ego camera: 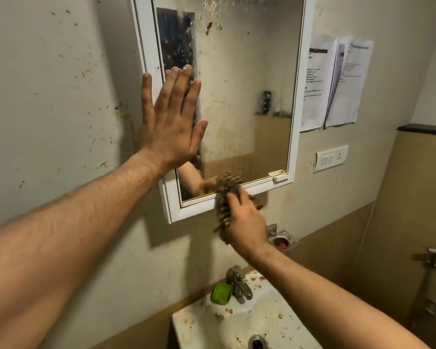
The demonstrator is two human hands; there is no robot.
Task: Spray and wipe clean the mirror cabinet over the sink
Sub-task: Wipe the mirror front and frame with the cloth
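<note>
— Right, where to brace on the mirror cabinet [296,91]?

— Up on the wall over the sink [237,321], white frame [142,41] round the mirror glass [237,102]. Braced now with the left hand [170,127]: spread flat, fingers [176,89] straight, pressed across the left side of the frame and the edge of the glass, gripping nothing.

— And wiping with what?

— With the right hand [246,225], fingers curled round a nubby brown cloth [224,195], bunched against the bottom rail [199,206], low on the glass. Too blurred to say more about the weave.

— Likely to handle how?

— Cloth first: probably soft and light, easily squashed into the groove along the rail; best gripped as a wad from behind, as now. Then the pane: rigid but breakable, and seemingly hinged as a door, judging by the small white tab [279,175] at the lower right corner, so liable to swing or rattle under a hard shove. Safer to brace on the frame than mid-pane.

— Slippery?

— Possibly. Beaded with droplets [209,8] near the top and spotted with brown splatter [208,27], so apt to let a flat palm slide. Worth bearing down lightly and working the dried spots in short strokes rather than leaning in.
</note>
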